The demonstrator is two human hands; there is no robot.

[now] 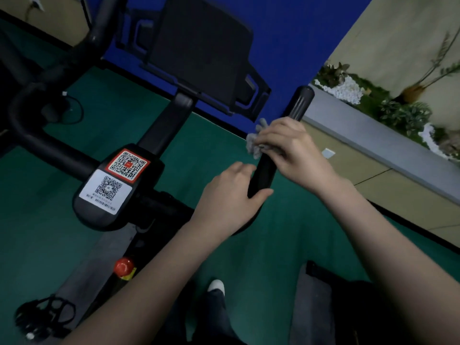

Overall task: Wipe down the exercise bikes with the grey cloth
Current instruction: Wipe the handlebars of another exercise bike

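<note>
A black exercise bike fills the left and middle of the head view, with its stem block [117,185] carrying two QR-code stickers. Its right handlebar grip [300,103] rises toward the upper right. My right hand [291,150] is wrapped around the middle of that grip, pressing the grey cloth [254,143] against it; a bunch of cloth sticks out to the left of my fingers. My left hand [229,197] grasps the lower part of the same grip, just below the right hand. The bar between the two hands shows bare black.
A dark console screen [199,51] stands on the stem ahead. The left handlebar [37,135] curves at the left. A red knob [123,266] and a pedal [44,317] lie below. A low grey ledge [373,140] with plants runs at the right. Green floor [286,245] lies underneath.
</note>
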